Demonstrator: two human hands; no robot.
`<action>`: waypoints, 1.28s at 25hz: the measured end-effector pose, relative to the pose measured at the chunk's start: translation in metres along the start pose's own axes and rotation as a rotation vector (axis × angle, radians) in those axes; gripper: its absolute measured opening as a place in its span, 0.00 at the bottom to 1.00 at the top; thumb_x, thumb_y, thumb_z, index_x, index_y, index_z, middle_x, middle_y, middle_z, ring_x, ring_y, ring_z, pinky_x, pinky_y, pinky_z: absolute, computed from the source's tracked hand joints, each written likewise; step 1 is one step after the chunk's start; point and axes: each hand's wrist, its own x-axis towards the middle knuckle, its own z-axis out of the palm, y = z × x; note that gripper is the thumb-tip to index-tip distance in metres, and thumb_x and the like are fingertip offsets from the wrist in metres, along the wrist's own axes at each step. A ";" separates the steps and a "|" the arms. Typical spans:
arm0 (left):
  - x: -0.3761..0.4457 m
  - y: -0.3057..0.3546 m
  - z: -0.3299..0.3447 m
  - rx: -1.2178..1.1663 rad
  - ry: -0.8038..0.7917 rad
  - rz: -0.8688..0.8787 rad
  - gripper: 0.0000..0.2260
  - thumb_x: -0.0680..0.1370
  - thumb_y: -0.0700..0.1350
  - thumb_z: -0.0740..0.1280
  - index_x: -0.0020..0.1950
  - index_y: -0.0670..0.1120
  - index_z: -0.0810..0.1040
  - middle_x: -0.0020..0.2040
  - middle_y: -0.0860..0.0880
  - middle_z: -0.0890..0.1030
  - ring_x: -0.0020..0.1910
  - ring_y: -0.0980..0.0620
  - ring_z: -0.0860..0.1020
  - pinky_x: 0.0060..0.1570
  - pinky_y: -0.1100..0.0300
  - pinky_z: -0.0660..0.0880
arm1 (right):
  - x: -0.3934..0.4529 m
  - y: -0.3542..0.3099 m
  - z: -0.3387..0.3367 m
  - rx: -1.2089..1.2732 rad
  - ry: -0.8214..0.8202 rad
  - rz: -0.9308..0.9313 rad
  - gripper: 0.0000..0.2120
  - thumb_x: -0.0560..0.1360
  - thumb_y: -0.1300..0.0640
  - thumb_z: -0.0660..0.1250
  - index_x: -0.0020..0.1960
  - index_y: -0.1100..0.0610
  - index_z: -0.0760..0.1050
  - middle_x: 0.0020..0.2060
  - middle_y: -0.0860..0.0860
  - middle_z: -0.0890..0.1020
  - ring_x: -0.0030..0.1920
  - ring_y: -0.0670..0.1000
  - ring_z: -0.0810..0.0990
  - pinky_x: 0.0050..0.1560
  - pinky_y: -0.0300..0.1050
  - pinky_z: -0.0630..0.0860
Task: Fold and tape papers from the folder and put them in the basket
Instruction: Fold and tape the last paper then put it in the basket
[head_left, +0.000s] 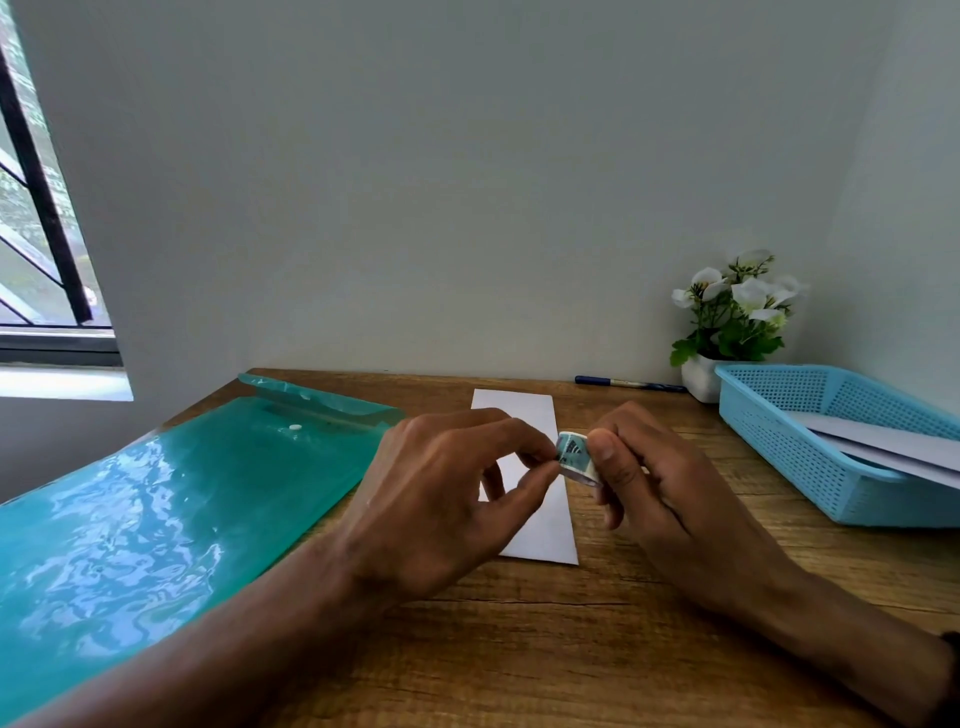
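You get soft daylight from the window (41, 208); farther from the window, glare ripples across the folder (156, 509), and wide-angle distortion bends the edges.

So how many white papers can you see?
3: one folded paper on the desk under the hands, two papers in the blue basket. The folder may hide more.

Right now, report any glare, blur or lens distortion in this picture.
Head view: window daylight puts rippled glare across the green folder; wide-angle distortion slants the window frame and bows the desk edge; the hands, left and right, and the tape roll look slightly soft.
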 end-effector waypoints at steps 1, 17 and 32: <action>0.000 0.000 0.000 0.006 -0.001 0.011 0.07 0.80 0.51 0.73 0.55 0.51 0.85 0.48 0.58 0.86 0.36 0.60 0.83 0.33 0.67 0.79 | 0.000 0.000 0.000 -0.005 -0.001 -0.004 0.14 0.83 0.38 0.51 0.45 0.40 0.71 0.42 0.42 0.75 0.41 0.48 0.79 0.39 0.40 0.77; 0.001 0.000 0.005 -0.154 -0.037 -0.130 0.02 0.78 0.49 0.71 0.48 0.53 0.80 0.44 0.59 0.83 0.37 0.58 0.83 0.34 0.67 0.78 | -0.002 0.000 0.002 -0.012 -0.027 -0.018 0.12 0.81 0.37 0.52 0.46 0.39 0.71 0.42 0.41 0.75 0.43 0.43 0.78 0.39 0.36 0.76; 0.006 -0.001 0.008 -0.382 0.042 -0.481 0.04 0.77 0.49 0.70 0.47 0.50 0.80 0.45 0.55 0.84 0.34 0.55 0.86 0.39 0.53 0.85 | -0.001 -0.005 -0.002 0.210 -0.013 0.123 0.13 0.80 0.37 0.58 0.48 0.42 0.78 0.44 0.44 0.80 0.42 0.51 0.84 0.40 0.48 0.84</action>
